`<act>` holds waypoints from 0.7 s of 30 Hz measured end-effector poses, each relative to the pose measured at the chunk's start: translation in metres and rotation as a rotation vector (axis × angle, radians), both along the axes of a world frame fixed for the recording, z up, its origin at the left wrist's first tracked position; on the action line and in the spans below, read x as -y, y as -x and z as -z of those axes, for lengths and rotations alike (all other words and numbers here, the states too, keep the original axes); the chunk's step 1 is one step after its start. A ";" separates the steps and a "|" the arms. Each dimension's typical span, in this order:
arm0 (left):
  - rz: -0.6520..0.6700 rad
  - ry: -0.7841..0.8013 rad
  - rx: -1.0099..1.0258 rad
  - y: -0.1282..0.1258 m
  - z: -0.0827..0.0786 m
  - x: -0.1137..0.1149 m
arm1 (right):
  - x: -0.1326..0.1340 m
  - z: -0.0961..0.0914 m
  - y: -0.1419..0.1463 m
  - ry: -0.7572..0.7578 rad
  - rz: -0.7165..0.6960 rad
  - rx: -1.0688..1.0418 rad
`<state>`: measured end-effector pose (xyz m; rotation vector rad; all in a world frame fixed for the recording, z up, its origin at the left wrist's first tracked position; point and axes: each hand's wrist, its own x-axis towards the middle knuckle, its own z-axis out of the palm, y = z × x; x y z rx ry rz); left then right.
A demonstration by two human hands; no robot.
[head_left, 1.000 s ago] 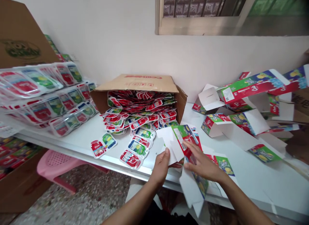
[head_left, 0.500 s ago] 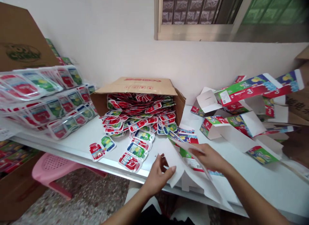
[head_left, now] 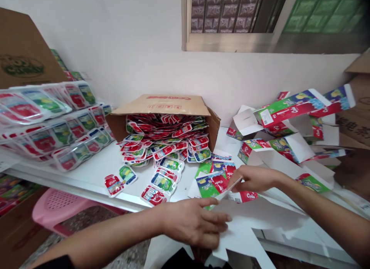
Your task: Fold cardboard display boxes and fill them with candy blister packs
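A printed carton blank [head_left: 245,215], its plain white inside turned up, lies over the table's front edge with one panel folded upward. My right hand [head_left: 253,178] pinches the raised panel near its edge. My left hand [head_left: 196,222] rests against the white side of the blank, fingers stretched out and slightly apart. Just beyond the hands lie other flat printed pieces [head_left: 208,184] in green, red and blue. To their left are several small candy pouches [head_left: 163,180] shaped like cola and lemon drink cans.
A brown box [head_left: 164,103] on its side spills pouches onto the table [head_left: 95,176]. Packs in clear film [head_left: 63,130] are stacked at left. Folded open cartons [head_left: 289,111] pile up at right. A pink stool [head_left: 54,207] stands below the table's left part.
The blank has turned and come lower, nearer to me. My left hand has moved from its near edge to lie across its white side; my right hand still grips a panel.
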<state>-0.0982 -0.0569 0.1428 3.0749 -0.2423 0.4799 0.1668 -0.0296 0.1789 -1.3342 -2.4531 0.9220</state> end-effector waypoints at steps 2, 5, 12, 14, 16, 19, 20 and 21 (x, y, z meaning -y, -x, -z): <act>0.032 -0.134 -0.030 -0.006 0.005 0.001 | -0.002 -0.002 0.003 0.129 -0.158 0.090; -0.007 -0.299 -0.050 -0.013 0.007 -0.012 | -0.009 -0.012 0.006 0.136 -0.212 0.108; -0.305 -0.333 0.046 -0.008 -0.004 -0.047 | 0.009 -0.065 -0.033 -0.856 0.633 -0.234; -0.433 -0.286 0.115 -0.005 0.006 -0.051 | 0.026 -0.064 -0.041 -1.087 0.874 -0.321; -0.513 -0.234 0.184 -0.003 0.018 -0.054 | 0.038 -0.051 -0.043 -1.035 0.797 -0.281; -0.480 -0.188 0.136 -0.004 0.026 -0.053 | 0.041 -0.025 -0.036 -0.707 0.371 -0.147; -0.447 -0.177 0.088 -0.004 0.026 -0.053 | 0.039 -0.018 -0.033 -0.623 0.253 -0.114; -0.420 -0.164 0.042 -0.004 0.024 -0.052 | 0.037 -0.013 -0.030 -0.567 0.171 -0.082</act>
